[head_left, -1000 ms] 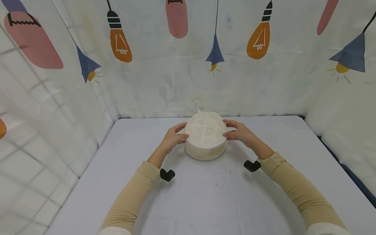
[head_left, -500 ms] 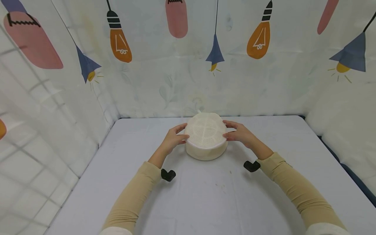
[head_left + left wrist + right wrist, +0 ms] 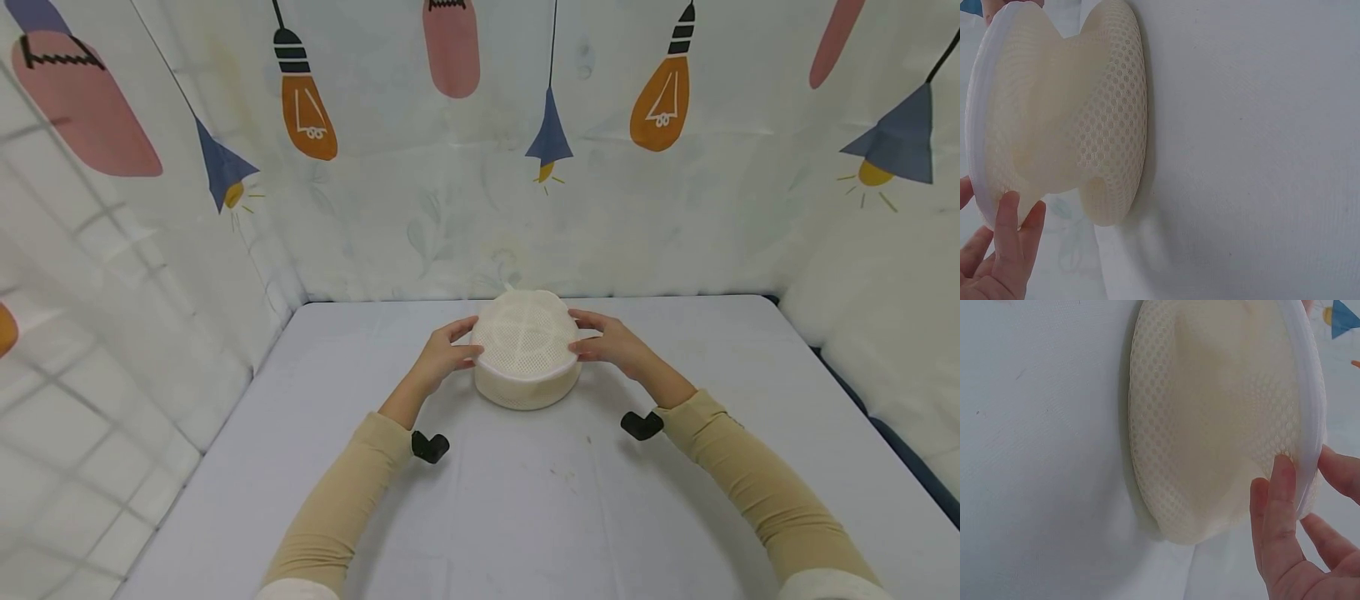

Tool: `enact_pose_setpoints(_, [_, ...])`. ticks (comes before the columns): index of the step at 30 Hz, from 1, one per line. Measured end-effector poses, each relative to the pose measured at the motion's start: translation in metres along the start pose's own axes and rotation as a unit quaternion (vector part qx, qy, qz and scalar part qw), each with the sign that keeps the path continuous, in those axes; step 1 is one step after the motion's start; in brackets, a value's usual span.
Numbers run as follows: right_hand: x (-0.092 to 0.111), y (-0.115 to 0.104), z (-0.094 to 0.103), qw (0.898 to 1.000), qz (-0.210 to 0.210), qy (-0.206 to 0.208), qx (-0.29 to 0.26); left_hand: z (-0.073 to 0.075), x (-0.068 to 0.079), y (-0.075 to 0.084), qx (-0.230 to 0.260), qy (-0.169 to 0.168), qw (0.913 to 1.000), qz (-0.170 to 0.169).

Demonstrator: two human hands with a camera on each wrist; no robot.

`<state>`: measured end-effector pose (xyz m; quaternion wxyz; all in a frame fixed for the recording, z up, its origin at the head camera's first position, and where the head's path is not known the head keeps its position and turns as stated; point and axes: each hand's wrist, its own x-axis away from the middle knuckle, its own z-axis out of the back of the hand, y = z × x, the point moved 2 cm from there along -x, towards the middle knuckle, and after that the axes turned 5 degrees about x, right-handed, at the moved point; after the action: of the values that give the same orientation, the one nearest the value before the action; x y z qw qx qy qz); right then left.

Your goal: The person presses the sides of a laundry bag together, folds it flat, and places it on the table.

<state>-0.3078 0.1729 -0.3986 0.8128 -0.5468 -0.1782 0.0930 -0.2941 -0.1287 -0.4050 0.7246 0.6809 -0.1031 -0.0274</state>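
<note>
A round cream mesh laundry bag (image 3: 525, 342) with a smooth white rim band stands near the far side of the table. Its honeycomb mesh side (image 3: 1110, 119) sags inward in the left wrist view. My left hand (image 3: 441, 354) holds the bag's left edge, fingers against the mesh below the rim. Opposite it, my right hand (image 3: 611, 342) grips the right edge, with the thumb at the white band (image 3: 1310, 394) and fingertips (image 3: 1283, 465) on the mesh. The bag's base touches the table. Its inside is hidden.
A white cloth covers the table (image 3: 525, 508). Behind it hangs a pale curtain (image 3: 420, 217) printed with lamps and bulbs. Each wrist carries a small black camera mount, the left mount (image 3: 430, 447) and the right mount (image 3: 642, 425), just above the cloth.
The top of the laundry bag has sunk slightly and tilts a little more toward me. Both hands keep their hold and have barely moved.
</note>
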Motion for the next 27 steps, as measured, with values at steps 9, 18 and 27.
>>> enact_pose_setpoints(9, [-0.004, 0.002, 0.000, 1.000, -0.004, -0.001, 0.004, 0.001, -0.001, 0.000, -0.003, 0.001, 1.0000, 0.002])
enact_pose_setpoints(18, [-0.006, 0.008, -0.001, 1.000, -0.006, -0.002, -0.009, 0.002, -0.003, -0.005, -0.005, -0.006, 1.0000, 0.000])
enact_pose_setpoints(27, [-0.006, 0.011, -0.003, 1.000, -0.003, -0.003, -0.006, 0.001, -0.005, -0.010, -0.007, -0.002, 1.0000, 0.005])
